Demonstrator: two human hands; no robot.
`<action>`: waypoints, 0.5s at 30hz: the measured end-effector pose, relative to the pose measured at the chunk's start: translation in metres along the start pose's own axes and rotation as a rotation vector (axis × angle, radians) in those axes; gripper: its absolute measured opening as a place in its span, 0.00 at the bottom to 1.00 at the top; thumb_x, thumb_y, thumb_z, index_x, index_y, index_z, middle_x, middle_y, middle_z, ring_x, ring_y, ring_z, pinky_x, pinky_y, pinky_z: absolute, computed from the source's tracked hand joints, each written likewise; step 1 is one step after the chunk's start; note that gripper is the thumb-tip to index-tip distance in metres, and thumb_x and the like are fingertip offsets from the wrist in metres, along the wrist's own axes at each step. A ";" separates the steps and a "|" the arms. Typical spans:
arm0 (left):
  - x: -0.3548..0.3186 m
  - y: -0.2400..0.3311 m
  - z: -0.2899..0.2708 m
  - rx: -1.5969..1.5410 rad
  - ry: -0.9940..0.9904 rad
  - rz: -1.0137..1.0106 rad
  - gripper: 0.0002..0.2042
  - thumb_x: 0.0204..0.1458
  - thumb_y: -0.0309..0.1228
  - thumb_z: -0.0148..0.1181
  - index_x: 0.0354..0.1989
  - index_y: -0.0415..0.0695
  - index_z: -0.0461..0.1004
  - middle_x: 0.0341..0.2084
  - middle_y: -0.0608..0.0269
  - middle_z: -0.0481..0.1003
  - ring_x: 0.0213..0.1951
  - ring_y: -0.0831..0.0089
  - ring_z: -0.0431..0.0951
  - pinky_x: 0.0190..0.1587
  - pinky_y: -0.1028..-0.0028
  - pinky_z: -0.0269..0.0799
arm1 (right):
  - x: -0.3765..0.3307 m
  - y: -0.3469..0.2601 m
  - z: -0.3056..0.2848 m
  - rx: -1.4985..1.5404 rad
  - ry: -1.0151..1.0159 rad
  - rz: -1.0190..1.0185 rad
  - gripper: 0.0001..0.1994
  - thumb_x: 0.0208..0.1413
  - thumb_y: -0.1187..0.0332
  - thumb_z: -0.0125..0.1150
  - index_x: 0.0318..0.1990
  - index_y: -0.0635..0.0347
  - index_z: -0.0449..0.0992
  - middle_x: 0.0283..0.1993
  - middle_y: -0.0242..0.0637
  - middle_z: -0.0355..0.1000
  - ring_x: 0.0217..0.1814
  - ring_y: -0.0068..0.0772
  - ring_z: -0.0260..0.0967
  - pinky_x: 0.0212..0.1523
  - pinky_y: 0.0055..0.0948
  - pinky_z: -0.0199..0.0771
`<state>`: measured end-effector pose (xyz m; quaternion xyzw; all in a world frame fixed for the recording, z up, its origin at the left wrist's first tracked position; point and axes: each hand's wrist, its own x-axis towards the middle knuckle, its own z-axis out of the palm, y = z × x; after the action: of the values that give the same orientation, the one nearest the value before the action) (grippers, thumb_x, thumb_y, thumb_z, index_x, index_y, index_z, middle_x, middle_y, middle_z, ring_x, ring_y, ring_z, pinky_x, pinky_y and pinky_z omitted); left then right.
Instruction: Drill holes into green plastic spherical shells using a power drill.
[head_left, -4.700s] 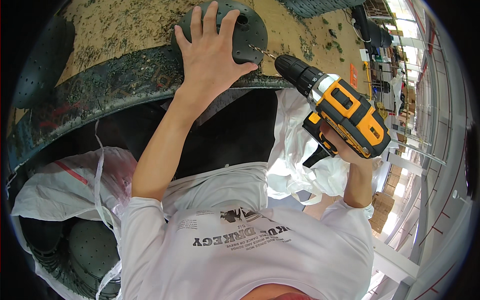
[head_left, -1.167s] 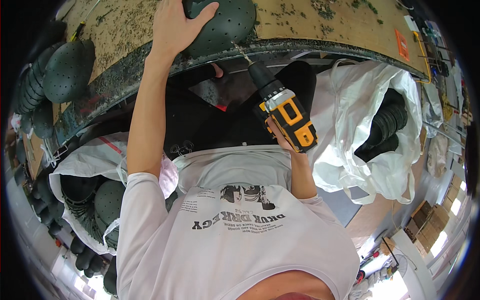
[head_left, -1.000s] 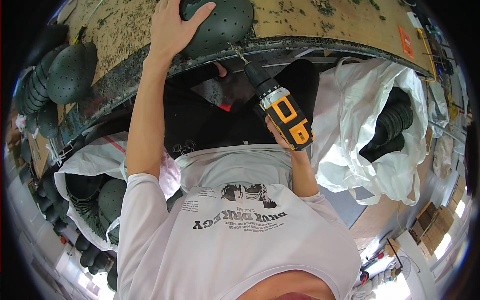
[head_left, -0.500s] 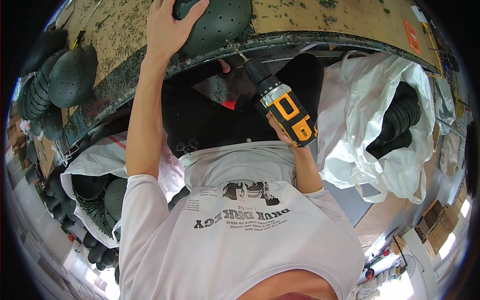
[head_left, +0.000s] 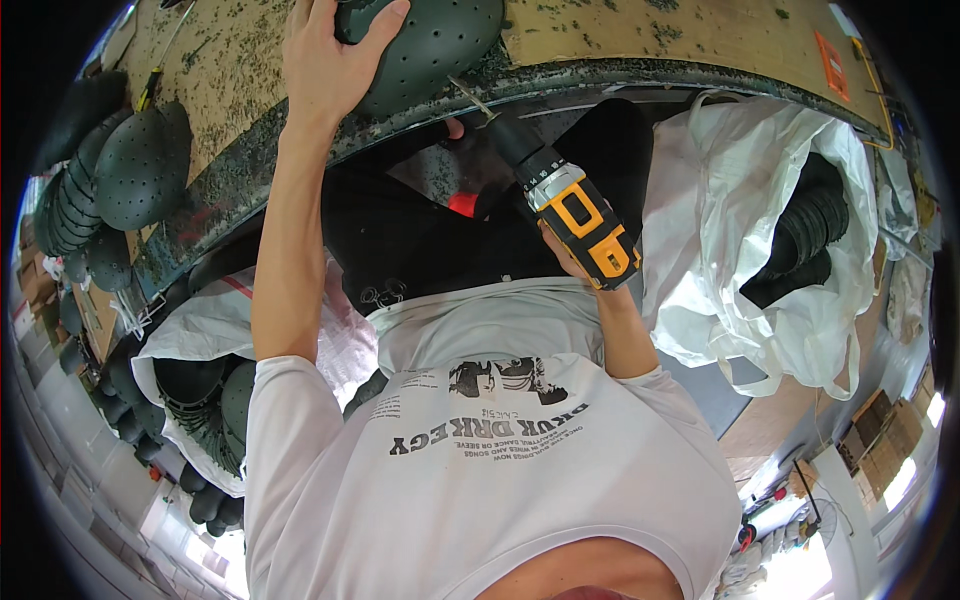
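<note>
My left hand point(head_left: 325, 65) steadies a dark green, domed pad point(head_left: 435, 50) at the near edge of the workbench. The thumb lies across the pad's top; the other fingertips are partly cut off by the upper rim. The pad is dotted with small holes. My right hand point(head_left: 562, 250) is wrapped round the handle of a yellow and black cordless drill point(head_left: 580, 220), largely hidden behind it. Its thin bit point(head_left: 472, 95) points up and left, the tip at the pad's lower right edge. Whether the tip has entered the pad I cannot tell.
Green shavings litter the workbench point(head_left: 600, 35). Similar pads point(head_left: 140, 170) are stacked at the left, beside a yellow-handled tool point(head_left: 150, 90). White sacks holding dark pads stand right point(head_left: 690, 220) and left point(head_left: 210, 325) of my legs. An orange object point(head_left: 831, 67) lies at the bench's far right.
The whole view has shifted slightly. The drill's tip remains by the pad's edge, and both hands keep their hold.
</note>
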<state>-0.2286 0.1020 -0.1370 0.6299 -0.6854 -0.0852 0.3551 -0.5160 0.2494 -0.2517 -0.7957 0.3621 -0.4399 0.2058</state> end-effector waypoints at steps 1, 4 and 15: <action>0.000 0.003 0.000 0.002 -0.003 0.003 0.30 0.55 0.44 0.63 0.63 0.42 0.66 0.59 0.48 0.67 0.59 0.53 0.69 0.60 0.58 0.65 | 0.002 -0.001 0.001 0.001 0.004 0.002 0.20 0.45 0.75 0.70 0.48 0.66 0.74 0.37 0.36 0.76 0.36 0.31 0.77 0.39 0.24 0.75; -0.003 0.011 0.003 0.027 -0.030 0.009 0.30 0.55 0.44 0.63 0.63 0.42 0.66 0.59 0.49 0.67 0.59 0.53 0.69 0.60 0.58 0.65 | 0.017 0.002 0.013 0.506 -0.077 0.526 0.19 0.47 0.72 0.70 0.47 0.63 0.74 0.33 0.33 0.77 0.34 0.27 0.77 0.39 0.22 0.75; -0.002 0.009 0.007 -0.025 -0.014 -0.022 0.29 0.57 0.45 0.61 0.63 0.43 0.67 0.59 0.48 0.67 0.58 0.53 0.69 0.59 0.58 0.65 | 0.017 0.020 0.025 0.569 -0.013 0.320 0.19 0.47 0.68 0.69 0.45 0.67 0.73 0.30 0.36 0.74 0.30 0.21 0.73 0.35 0.21 0.71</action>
<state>-0.2399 0.1036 -0.1375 0.6324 -0.6799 -0.1020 0.3569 -0.4965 0.2240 -0.2683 -0.6420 0.3438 -0.4804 0.4888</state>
